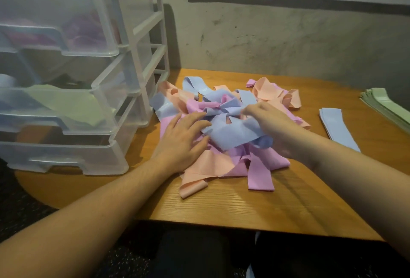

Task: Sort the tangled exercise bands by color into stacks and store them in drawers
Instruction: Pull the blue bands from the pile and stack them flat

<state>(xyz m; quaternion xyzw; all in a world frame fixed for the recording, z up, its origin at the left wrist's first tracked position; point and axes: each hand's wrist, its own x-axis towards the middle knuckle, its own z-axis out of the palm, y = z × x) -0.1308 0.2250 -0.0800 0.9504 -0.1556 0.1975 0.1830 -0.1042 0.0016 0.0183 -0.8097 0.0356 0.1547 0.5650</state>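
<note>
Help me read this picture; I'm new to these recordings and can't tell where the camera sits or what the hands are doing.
The camera is worn on the person's head, looking forward and down, so both arms reach in from below. On the wooden table lies a tangled pile of bands in pink, peach and blue. The left hand rests flat on the pile; the right hand grips a blue band. To the right lie a sorted blue stack and a green stack. At left stands a clear plastic drawer unit.
</note>
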